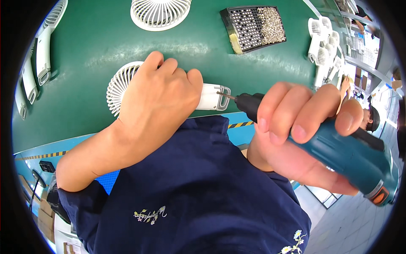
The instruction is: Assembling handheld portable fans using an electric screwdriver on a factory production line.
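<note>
My left hand (pixel 163 91) is closed over the handle of a white handheld fan (pixel 209 98), which lies on the green table near its front edge. The slatted round head of that fan shows left of my wrist; the middle of its body is hidden under my fingers. In my right hand (pixel 302 122) is a teal electric screwdriver (pixel 344 148) with a black nose, gripped along its body. Its thin bit points left and reaches the handle end beside the wire-like loop. Whether a screw sits at the tip is too small to tell.
A black screw tray (pixel 249 29) holding many small screws stands at the back right of the green table (pixel 84 97). Another white fan head (pixel 160 12) lies at the far edge. More fans lie at left (pixel 43 55) and in a pile at right (pixel 325 46). People sit beyond at right.
</note>
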A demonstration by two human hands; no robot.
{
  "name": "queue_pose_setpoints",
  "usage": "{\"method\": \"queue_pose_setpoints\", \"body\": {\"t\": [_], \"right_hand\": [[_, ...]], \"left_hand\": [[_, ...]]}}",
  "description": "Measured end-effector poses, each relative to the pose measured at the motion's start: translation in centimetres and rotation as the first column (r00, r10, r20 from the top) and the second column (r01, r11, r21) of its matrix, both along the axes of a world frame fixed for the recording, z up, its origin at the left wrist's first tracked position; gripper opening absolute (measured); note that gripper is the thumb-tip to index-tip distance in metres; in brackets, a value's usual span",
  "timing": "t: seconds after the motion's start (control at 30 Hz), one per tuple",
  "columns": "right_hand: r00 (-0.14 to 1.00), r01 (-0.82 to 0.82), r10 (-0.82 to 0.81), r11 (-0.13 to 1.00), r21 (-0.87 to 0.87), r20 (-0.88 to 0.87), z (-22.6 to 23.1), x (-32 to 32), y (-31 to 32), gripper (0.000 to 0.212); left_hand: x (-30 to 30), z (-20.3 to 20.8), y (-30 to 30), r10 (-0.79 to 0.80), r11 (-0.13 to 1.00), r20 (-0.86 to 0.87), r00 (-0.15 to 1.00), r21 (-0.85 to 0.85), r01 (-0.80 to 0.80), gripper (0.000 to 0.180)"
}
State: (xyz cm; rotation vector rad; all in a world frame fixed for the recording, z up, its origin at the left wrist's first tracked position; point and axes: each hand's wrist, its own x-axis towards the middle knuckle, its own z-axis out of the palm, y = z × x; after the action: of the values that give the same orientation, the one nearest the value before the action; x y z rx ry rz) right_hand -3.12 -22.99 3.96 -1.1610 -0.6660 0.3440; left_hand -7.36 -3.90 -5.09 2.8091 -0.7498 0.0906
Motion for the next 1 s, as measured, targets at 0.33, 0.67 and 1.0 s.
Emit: {"method": "queue_pose_setpoints", "body": {"t": [0.33, 0.67, 1.0], "right_hand": [[0.991, 0.136, -0.136, 0.991, -0.002, 0.001, -0.2, -1.3, 1.7, 0.014], [0.990, 0.127, -0.121, 0.988, -0.087, 0.076, -0.1, -1.3, 1.9, 0.016], [0.985, 0.164, -0.158, 0.981, 0.100, -0.070, -0.1, -1.2, -1.9, 0.084]], "left_hand": [[-0.4, -0.3, 0.0, 0.018, 1.000, 0.024, 1.000, 0.013, -0.018, 0.019], [-0.2, -0.2, 0.0, 0.008, 1.000, 0.015, 1.000, 0.022, -0.008, 0.017], [-0.4, 0.5, 0.3, 0.016, 1.000, 0.014, 1.000, 0.013, -0.016, 0.018]]}}
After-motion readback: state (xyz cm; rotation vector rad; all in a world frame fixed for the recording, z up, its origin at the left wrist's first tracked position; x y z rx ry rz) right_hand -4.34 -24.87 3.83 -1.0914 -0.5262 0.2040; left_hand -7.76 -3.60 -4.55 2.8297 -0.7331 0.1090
